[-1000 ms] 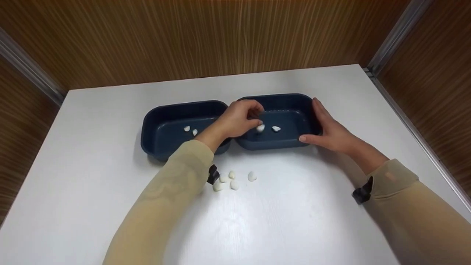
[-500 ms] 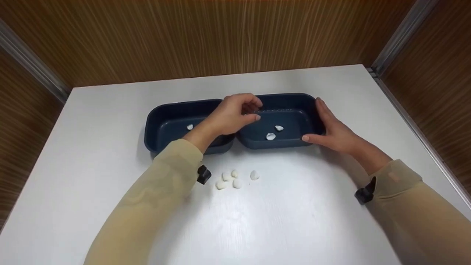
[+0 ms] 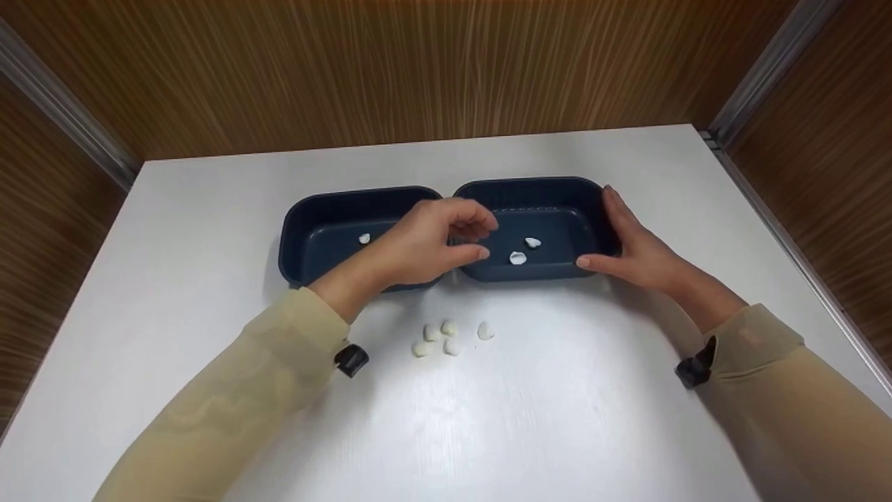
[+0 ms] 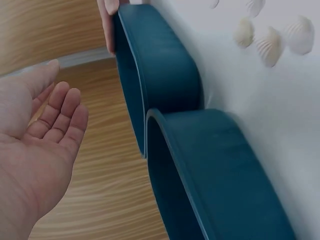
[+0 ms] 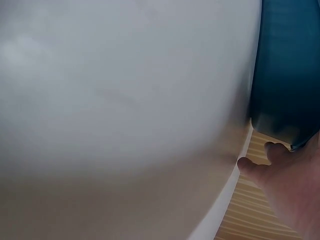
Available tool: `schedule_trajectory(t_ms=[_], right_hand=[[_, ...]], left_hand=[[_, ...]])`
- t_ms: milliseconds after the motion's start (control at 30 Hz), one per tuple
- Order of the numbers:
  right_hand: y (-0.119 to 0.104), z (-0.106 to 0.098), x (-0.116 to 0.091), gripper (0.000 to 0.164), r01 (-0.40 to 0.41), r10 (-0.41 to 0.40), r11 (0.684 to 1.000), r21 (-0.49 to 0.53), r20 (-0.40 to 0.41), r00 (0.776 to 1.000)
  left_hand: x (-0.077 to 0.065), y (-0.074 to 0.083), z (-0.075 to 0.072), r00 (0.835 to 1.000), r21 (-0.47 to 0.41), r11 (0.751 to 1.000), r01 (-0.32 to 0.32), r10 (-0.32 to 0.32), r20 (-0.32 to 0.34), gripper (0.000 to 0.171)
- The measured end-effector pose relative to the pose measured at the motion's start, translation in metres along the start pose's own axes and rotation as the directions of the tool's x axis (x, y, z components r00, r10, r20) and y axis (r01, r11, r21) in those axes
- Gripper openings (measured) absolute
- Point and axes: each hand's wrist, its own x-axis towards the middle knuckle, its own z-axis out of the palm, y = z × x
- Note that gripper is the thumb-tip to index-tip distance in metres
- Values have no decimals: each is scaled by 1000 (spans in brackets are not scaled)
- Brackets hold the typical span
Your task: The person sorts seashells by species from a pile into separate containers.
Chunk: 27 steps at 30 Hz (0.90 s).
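Observation:
Two dark blue tubs stand end to end. My left hand [image 3: 435,237] hovers over their adjoining ends, fingers loosely bent and nothing in them; its palm shows bare in the left wrist view. At the right tub [image 3: 543,273], my right hand [image 3: 641,254] holds the right end, thumb at the near rim and fingers along the outer end wall. Inside that tub lie two white seashells, a cupped shell [image 3: 518,258] and another shell [image 3: 533,242]. One small shell [image 3: 364,238] shows in the left tub [image 3: 296,244], partly covered by my left forearm.
Several pale ribbed seashells [image 4: 270,47] lie on the white table [image 3: 529,418] in front of the tubs, one shell [image 3: 486,330] a little apart to the right. Wood-grain panels [image 3: 418,77] stand behind the table and at both sides.
My left hand has let go of a seashell, which now lies in the right tub, and has drawn back toward the left and nearer me. The right hand keeps its place.

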Motion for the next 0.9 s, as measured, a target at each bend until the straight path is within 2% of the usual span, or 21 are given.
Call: schedule_trajectory(t_ms=[200, 333, 433, 667, 900], right_hand=[[1, -2, 0, 119, 0, 0, 1000, -1, 2, 1000], [2, -3, -1, 119, 4, -4, 1000, -1, 2, 1000], [2, -3, -1, 118, 7, -7, 1000, -2, 0, 1000], [2, -3, 0, 118, 0, 0, 1000, -9, 1, 1000], [3, -3, 0, 119, 7, -7, 1000, 2, -1, 1000]], left_hand=[[-20, 5, 3, 998, 24, 998, -52, 52, 26, 29], [-32, 4, 6, 995, 27, 995, -98, 97, 27, 27], [-42, 0, 9, 994, 18, 994, -107, 106, 33, 25], [-66, -17, 19, 996, 0, 998, -60, 60, 60, 25], [-84, -36, 28, 998, -12, 1000, -5, 6, 61, 22]])
